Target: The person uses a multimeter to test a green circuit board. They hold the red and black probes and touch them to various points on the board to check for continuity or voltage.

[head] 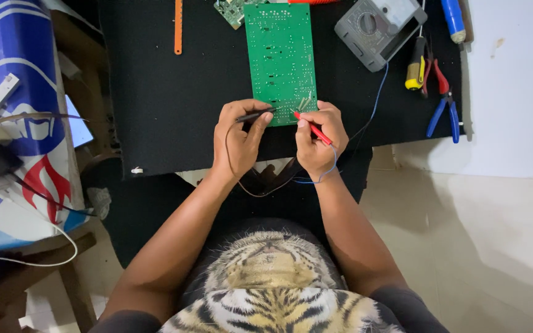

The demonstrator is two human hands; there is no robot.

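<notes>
A green circuit board (280,55) lies on a black mat (168,105), its near edge between my two hands. My left hand (239,139) grips a black test probe (255,115) whose tip touches the board's near edge. My right hand (319,139) grips a red test probe (313,128), its tip on the same edge, a little to the right. Thin leads run from both probes, and a blue wire goes toward a grey multimeter (376,28) at the far right of the mat.
Right of the multimeter lie a yellow-handled screwdriver (416,65), red-and-blue pliers (444,102) and a blue handle (453,18). An orange strip (178,26) lies at the back left. A blue, white and red container (13,117) with cables stands at the left.
</notes>
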